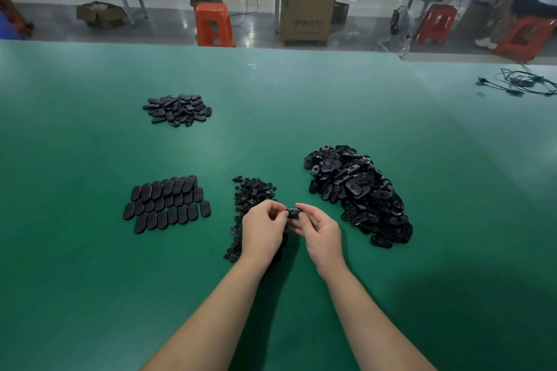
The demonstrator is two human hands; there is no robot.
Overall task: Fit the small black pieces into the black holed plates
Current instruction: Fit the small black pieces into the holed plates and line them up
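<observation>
One black holed plate (293, 213) is held between both hands just above the green table (90, 280). My left hand (262, 227) pinches its left end with curled fingers, and my right hand (320, 230) grips its right end. Whether a small piece is between the left fingers is hidden. A heap of small black pieces (251, 193) lies under and behind the left hand. To the right sits a big pile of loose holed plates (355, 190). On the left, plates lie in neat overlapping rows (167, 202).
A smaller heap of black plates (177, 110) lies at the far left of the table. Black cables (524, 83) lie at the far right edge. Beyond the table are orange stools (214, 24), a cardboard box (307, 12) and another workbench.
</observation>
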